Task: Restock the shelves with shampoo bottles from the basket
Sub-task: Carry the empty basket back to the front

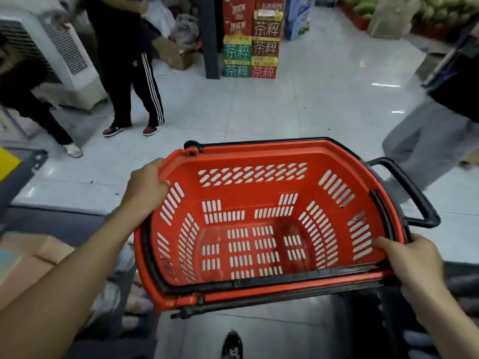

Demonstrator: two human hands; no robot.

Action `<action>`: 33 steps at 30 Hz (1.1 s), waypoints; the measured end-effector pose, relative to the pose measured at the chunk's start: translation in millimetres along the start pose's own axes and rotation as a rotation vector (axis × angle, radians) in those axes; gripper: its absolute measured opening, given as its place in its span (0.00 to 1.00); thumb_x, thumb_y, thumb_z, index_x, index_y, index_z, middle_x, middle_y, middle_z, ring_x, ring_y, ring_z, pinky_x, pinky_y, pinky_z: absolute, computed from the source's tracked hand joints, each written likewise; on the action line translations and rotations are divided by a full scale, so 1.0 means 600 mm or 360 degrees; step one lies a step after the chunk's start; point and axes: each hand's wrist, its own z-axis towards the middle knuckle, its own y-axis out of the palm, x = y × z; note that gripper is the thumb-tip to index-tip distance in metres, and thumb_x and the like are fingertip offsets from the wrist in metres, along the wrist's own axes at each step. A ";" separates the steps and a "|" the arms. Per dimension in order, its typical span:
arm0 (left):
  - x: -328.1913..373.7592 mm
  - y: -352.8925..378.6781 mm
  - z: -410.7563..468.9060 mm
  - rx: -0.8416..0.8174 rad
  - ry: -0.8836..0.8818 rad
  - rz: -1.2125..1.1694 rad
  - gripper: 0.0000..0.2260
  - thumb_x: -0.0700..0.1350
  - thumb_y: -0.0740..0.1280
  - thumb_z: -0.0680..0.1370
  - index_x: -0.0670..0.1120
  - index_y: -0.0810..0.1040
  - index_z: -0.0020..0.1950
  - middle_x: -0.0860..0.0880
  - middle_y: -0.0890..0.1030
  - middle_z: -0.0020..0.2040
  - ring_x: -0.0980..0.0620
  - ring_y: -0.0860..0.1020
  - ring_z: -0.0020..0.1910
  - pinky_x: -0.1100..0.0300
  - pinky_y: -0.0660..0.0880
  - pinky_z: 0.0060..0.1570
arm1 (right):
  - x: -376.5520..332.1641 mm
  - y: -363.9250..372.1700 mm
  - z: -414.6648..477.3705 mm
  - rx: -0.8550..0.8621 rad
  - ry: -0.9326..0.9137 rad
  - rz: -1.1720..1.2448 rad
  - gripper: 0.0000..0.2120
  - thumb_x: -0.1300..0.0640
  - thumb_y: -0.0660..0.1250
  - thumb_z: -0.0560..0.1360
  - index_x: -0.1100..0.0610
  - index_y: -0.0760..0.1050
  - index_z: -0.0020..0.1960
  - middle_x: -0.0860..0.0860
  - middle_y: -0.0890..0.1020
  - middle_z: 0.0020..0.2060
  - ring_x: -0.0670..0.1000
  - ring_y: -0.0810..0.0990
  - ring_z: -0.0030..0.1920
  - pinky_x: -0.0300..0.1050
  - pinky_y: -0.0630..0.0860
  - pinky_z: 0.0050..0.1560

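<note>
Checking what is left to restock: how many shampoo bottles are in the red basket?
0. The red basket shows only its bare slotted floor; the left hand and right hand grip its rim.

I hold the basket in front of me, my left hand on its left rim and my right hand on its right rim. Behind the basket, far across the floor, stands a stack of cartons. Two people stand at the left, one at the right.
</note>
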 end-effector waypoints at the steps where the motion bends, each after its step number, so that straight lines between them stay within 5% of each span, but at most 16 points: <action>1: 0.013 0.006 0.040 -0.0001 0.0022 0.0004 0.17 0.39 0.65 0.75 0.50 0.75 0.62 0.42 0.82 0.52 0.40 0.79 0.48 0.55 0.72 0.49 | -0.020 0.014 0.025 0.0022 0.0020 0.0002 0.14 0.51 0.74 0.62 0.57 0.77 0.44 0.57 0.82 0.38 0.60 0.80 0.40 0.56 0.79 0.46; 13: 0.193 0.158 0.519 0.0047 0.0098 0.0041 0.21 0.39 0.66 0.74 0.52 0.74 0.66 0.41 0.81 0.55 0.39 0.79 0.51 0.51 0.73 0.54 | -0.231 0.196 0.452 0.0036 0.0080 0.0120 0.14 0.55 0.74 0.64 0.57 0.79 0.48 0.53 0.81 0.35 0.49 0.77 0.32 0.39 0.68 0.31; 18: 0.284 0.196 0.728 0.0047 0.0118 0.0053 0.21 0.37 0.67 0.73 0.48 0.74 0.66 0.40 0.81 0.56 0.38 0.78 0.54 0.51 0.72 0.55 | -0.373 0.247 0.648 0.0011 0.0062 0.0094 0.15 0.54 0.73 0.64 0.59 0.78 0.48 0.58 0.82 0.39 0.60 0.80 0.40 0.51 0.78 0.44; 26: 0.366 0.260 1.063 0.0094 0.0181 0.0094 0.18 0.38 0.67 0.74 0.46 0.75 0.63 0.39 0.81 0.56 0.36 0.78 0.54 0.50 0.71 0.57 | -0.564 0.370 0.906 0.0022 0.0022 0.0163 0.11 0.56 0.72 0.65 0.57 0.76 0.46 0.52 0.79 0.36 0.47 0.75 0.33 0.37 0.65 0.30; 33: 0.392 0.337 1.401 0.0039 0.0192 0.0124 0.20 0.38 0.70 0.72 0.46 0.75 0.64 0.37 0.81 0.55 0.34 0.78 0.53 0.46 0.72 0.57 | -0.731 0.531 1.119 0.0037 0.0060 0.0185 0.13 0.57 0.73 0.67 0.58 0.77 0.50 0.55 0.82 0.40 0.49 0.78 0.35 0.37 0.68 0.30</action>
